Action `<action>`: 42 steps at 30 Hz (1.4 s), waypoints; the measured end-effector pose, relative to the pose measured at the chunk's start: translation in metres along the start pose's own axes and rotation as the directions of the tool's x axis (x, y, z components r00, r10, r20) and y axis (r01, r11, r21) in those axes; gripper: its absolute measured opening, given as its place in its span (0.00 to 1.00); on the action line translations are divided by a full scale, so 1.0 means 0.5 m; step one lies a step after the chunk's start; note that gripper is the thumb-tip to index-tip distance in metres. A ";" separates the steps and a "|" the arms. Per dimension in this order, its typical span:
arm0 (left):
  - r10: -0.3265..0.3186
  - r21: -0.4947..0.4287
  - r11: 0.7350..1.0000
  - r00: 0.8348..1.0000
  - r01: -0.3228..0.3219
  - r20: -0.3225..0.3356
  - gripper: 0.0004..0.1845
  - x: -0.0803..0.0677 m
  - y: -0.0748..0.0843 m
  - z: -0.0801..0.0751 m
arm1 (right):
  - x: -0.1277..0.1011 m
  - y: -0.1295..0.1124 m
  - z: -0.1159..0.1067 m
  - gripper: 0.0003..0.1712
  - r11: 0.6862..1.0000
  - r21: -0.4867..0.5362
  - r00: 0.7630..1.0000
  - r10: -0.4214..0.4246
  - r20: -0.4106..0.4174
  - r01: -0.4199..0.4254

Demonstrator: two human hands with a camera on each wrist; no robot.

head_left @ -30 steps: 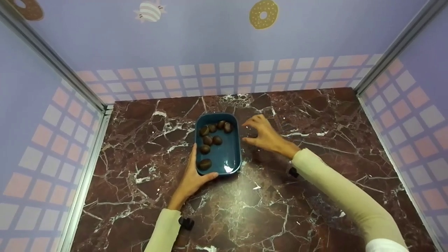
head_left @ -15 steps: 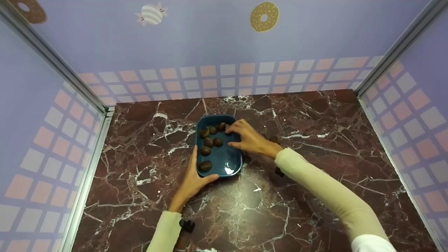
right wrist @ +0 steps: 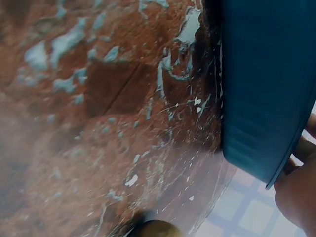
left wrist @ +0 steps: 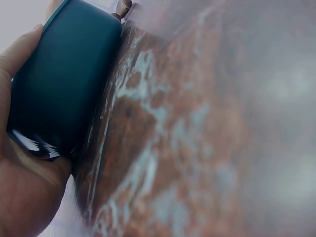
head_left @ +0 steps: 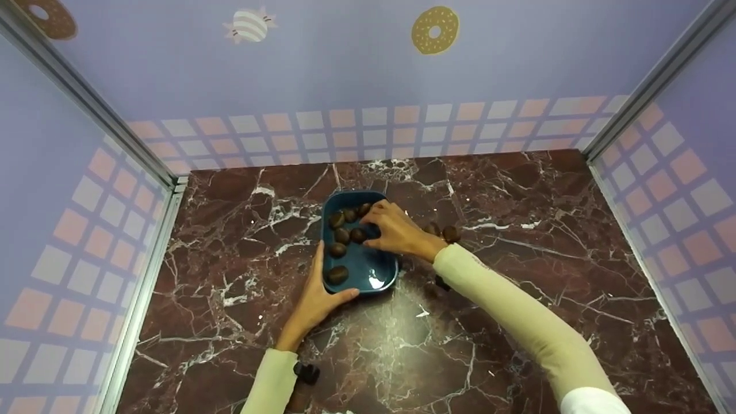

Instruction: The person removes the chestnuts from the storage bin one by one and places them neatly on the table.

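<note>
While the left hand [head_left: 315, 294] holds the blue container [head_left: 362, 269], nuts [head_left: 337, 249] inside lie left of the right hand [head_left: 398, 229] — its grip unclear

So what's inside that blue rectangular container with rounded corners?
Inside the container, at least seven roundish brown nuts show, mostly along its left side and far end. The person's right hand covers part of the right side, so whatever lies beneath is hidden.
</note>
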State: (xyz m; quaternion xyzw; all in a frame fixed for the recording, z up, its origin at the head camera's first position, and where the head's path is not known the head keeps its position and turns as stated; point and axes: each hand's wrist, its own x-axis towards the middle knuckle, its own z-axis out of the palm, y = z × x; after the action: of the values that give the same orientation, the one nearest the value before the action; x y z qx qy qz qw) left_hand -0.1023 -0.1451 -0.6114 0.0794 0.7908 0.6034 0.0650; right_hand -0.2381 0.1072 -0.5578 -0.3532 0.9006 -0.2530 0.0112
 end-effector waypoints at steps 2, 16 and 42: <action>0.004 0.002 1.000 1.000 -0.004 -0.006 0.70 -0.001 0.000 -0.001 | 0.006 -0.004 0.005 0.27 1.000 -0.021 1.000 0.016 0.009 -0.016; -0.010 0.019 1.000 1.000 0.010 -0.009 0.71 -0.004 0.003 -0.001 | 0.029 -0.021 0.031 0.24 0.983 -0.156 0.995 0.101 0.027 -0.095; -0.018 0.011 1.000 1.000 0.018 -0.014 0.72 -0.003 -0.001 0.001 | 0.026 -0.020 0.047 0.19 0.970 -0.230 0.997 0.076 -0.031 -0.081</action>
State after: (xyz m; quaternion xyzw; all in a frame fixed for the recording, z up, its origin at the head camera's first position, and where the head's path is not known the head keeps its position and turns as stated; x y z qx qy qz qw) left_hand -0.1006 -0.1451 -0.6118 0.0684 0.7954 0.5987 0.0645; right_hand -0.2369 0.0821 -0.5717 -0.3133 0.9373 -0.1496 -0.0296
